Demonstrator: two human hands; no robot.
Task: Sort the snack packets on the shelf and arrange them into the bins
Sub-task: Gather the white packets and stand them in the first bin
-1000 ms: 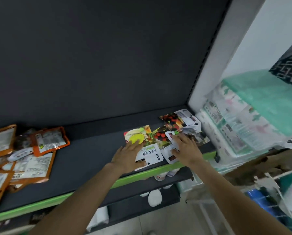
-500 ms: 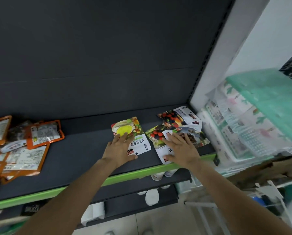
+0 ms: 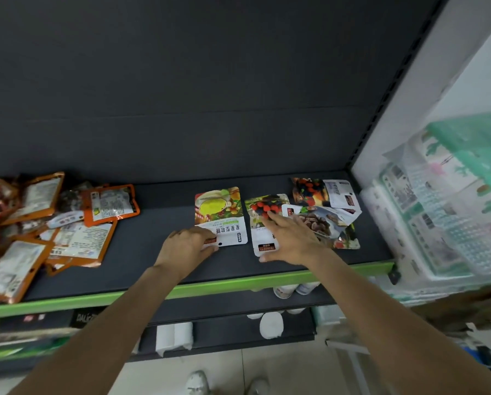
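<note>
Sorting has barely started, judging by the shelf (image 3: 158, 246): every packet I can see lies loose on it, and no bin shows anywhere in my view, so I cannot tell where the packets are meant to go.

My left hand (image 3: 188, 246) rests on the near white end of the yellow packet (image 3: 220, 215), fingers curled down over its corner; whether the thumb is under the edge in a real pinch I cannot tell. That packet lies flat in the middle of the shelf, apart from the others. My right hand (image 3: 291, 238) is spread, fingers straight, pressing flat on the berry packet (image 3: 262, 220) just to the right, with the fingertips on its red fruit picture. Beside that hand, further right, a small overlapping heap of fruit packets (image 3: 324, 206) sits near the shelf's right end, one of them showing brown dates.

At the far left a separate pile of orange packets (image 3: 67, 223) lies jumbled, some overlapping, some hanging close to the green front edge (image 3: 238, 283).

I judge that the fruit kinds are only being spread out and told apart. Left to do: separate the right-hand heap, sort the orange pile, and move everything into bins.
</note>
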